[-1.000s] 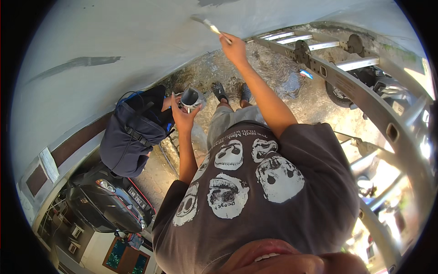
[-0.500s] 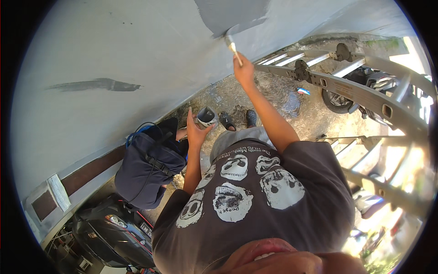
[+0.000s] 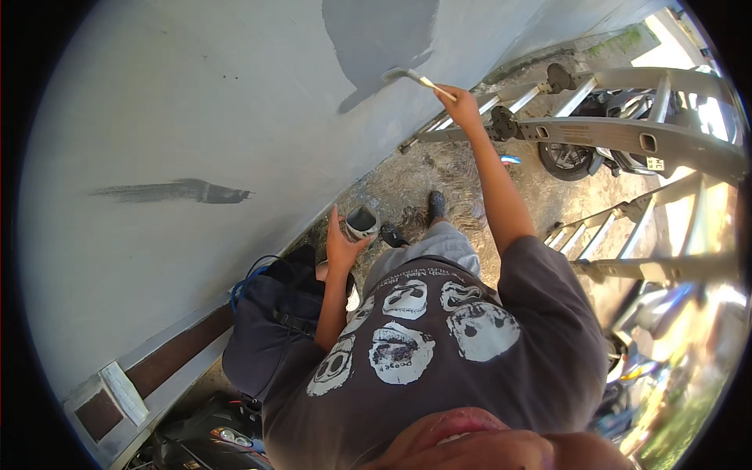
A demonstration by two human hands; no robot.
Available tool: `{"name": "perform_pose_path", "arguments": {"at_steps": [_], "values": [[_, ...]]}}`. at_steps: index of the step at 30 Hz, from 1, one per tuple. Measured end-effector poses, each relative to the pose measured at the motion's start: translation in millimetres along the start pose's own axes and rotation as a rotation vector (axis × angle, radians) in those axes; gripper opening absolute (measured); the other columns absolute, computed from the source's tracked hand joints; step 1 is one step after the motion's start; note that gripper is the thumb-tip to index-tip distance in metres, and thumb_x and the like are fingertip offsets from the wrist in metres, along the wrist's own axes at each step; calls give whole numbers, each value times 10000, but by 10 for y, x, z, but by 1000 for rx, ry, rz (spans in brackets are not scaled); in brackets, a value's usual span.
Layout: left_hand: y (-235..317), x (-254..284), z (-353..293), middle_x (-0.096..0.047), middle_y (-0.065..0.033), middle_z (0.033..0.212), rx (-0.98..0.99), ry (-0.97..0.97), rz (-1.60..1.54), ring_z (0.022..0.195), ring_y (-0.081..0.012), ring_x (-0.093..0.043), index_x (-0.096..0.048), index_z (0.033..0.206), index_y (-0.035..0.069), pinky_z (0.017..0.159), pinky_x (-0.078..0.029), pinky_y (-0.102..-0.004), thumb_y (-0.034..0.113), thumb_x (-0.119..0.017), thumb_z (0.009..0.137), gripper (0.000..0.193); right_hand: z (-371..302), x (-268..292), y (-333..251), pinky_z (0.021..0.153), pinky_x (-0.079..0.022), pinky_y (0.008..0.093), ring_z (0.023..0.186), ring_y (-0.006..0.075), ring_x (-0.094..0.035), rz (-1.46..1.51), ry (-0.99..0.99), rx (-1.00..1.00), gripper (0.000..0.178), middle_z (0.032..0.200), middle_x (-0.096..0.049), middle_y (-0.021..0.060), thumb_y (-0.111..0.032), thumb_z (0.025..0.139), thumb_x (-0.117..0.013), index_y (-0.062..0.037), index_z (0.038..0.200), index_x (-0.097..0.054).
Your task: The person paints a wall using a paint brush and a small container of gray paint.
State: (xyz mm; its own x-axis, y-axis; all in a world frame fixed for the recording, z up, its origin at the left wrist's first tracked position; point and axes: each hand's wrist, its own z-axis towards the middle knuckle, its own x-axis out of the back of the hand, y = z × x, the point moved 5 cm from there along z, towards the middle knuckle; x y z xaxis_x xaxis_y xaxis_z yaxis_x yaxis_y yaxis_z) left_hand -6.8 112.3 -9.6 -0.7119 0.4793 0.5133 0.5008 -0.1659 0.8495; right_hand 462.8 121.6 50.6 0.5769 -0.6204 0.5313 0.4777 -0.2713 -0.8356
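Note:
My right hand (image 3: 460, 108) grips the pale handle of a paintbrush (image 3: 425, 81). Its bristles, loaded with grey, press on the light grey wall (image 3: 188, 102) at the lower part of a darker grey paint patch (image 3: 381, 39). Low and to the left, my left hand (image 3: 342, 247) is curled around a whitish paint container (image 3: 361, 233) with a dark inside; the paint level cannot be made out. Farther left, a separate dark grey streak (image 3: 211, 192) crosses the wall.
A metal ladder (image 3: 611, 129) leans at the right, with another ladder section (image 3: 619, 231) nearer. A motorcycle (image 3: 568, 159) stands behind it. On my left are a dark bag (image 3: 270, 345) and a black motor scooter (image 3: 207, 439). Rough concrete ground (image 3: 407, 172) lies below.
The brush has turned from steep to nearly sideways, and my right hand has shifted right. A short dark stroke now extends down-left from the patch. The whole view has swung a little.

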Motion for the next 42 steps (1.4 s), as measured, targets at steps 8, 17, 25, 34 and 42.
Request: {"name": "perform_pose_path", "arguments": {"at_steps": [8,17,25,34,42], "values": [[-86,-10,49,-609,-190,1287,-25,70,-35,1135,-326,-636,-283,1589,-37,935,-523,-383,260,-1007,579,1278,341,315,959,756,-534,372,808,229,-707,251,650,-264,337,888,-745,181,-300,973,-696,-58,1201,-756],[80,-160,270,-607,-197,1268,60,-10,89,1167,-347,-608,-281,1588,-37,955,-511,-405,258,-1007,578,1279,-833,-711,-108,737,-539,342,803,159,-713,115,-501,89,318,882,-760,119,-252,963,-732,-135,1258,-750],[371,-430,513,-551,-145,1319,-21,-56,18,913,-164,-637,-270,1610,20,731,-531,-283,108,-999,594,1253,380,639,396,665,-521,365,693,179,-659,2,245,-154,312,827,-743,154,-282,977,-712,-99,1225,-759],[631,-301,314,-598,-144,1253,39,-8,87,875,-231,-639,-266,1610,-10,739,-535,-350,257,-1001,623,1260,-152,1147,-530,661,-486,353,698,177,-596,70,421,-72,371,846,-717,97,-286,1055,-629,-15,1299,-701],[48,-171,325,-568,-195,1302,3,14,36,1099,-283,-630,-305,1578,-30,842,-536,-380,213,-1007,581,1243,-408,1022,-2774,588,-473,353,646,243,-560,119,470,574,344,816,-589,93,-215,957,-730,-152,1296,-724]]}}
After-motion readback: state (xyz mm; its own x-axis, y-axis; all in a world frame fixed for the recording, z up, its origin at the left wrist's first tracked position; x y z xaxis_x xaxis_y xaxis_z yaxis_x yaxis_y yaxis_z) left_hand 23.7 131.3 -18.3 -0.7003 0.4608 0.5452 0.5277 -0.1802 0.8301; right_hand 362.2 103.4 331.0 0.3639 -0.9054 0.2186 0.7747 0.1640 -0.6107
